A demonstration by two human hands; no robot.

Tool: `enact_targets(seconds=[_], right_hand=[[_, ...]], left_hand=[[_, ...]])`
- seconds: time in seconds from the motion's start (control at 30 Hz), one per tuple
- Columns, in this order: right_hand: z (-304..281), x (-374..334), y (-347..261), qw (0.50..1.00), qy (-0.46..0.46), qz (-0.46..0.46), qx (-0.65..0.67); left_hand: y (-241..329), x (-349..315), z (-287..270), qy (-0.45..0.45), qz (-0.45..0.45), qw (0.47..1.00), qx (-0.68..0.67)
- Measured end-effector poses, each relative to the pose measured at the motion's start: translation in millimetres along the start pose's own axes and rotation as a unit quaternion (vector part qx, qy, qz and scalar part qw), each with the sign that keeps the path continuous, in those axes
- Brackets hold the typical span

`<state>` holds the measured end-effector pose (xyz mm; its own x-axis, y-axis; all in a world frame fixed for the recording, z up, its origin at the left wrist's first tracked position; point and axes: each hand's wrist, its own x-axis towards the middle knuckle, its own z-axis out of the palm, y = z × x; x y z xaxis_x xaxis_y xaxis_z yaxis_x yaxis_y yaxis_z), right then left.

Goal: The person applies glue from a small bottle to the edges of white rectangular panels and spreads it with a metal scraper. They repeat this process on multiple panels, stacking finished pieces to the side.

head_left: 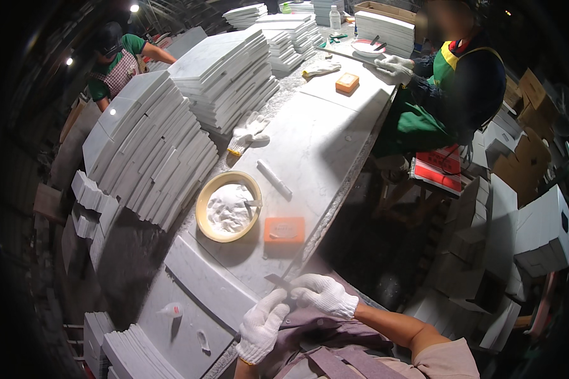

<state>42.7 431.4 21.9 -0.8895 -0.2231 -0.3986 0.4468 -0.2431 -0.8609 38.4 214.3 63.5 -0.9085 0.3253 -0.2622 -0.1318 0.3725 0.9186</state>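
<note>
Both my hands wear white knit gloves and meet at the near edge of the marble table. My left hand (262, 323) and my right hand (324, 295) are closed with their fingertips together around a thin, flat, grey blade (275, 280). Its tip points up and left, over the table's edge; the rest is hidden by the gloves. Just beyond it lies an orange box (284, 232). A yellow bowl (201, 222) of white powder or paste, with a small spatula (253, 203) in it, stands left of the box. A white stick (274, 178) rests behind them.
A curved marble strip (205, 278) and a small bottle (171, 309) lie to my left. Tall stacks of marble slabs (152, 148) line the left side. A co-worker (449, 95) sits at the far right; another person (117, 63) works behind the stacks. Cardboard boxes (540, 230) crowd the right.
</note>
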Motion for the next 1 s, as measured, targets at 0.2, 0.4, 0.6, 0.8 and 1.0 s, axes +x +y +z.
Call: enact_targets(seconds=[0.2, 0.4, 0.6, 0.8, 1.0], right_hand=[[-1.1, 1.4, 3.8, 1.000, -0.004, 0.003, 0.014], [-4.5, 2.1, 3.6, 0.999, -0.002, -0.019, 0.032], [-6.2, 0.2, -1.7, 0.998, 0.001, -0.039, 0.052], [-6.3, -4.0, -3.3, 0.998, 0.021, -0.039, 0.049], [-22.2, 17.2, -62.1, 0.989, 0.049, -0.140, 0.018]], left_hand=[[3.6, -0.8, -0.8, 0.002, 0.006, 1.000, 0.029], [0.8, 0.5, -1.6, 0.003, 0.028, 0.999, 0.022], [-2.4, 1.4, -1.8, -0.013, 0.036, 0.998, 0.044], [5.9, 1.5, -2.5, -0.023, 0.038, 0.996, 0.080], [12.1, 2.8, -2.1, -0.029, 0.060, 0.995, 0.080]])
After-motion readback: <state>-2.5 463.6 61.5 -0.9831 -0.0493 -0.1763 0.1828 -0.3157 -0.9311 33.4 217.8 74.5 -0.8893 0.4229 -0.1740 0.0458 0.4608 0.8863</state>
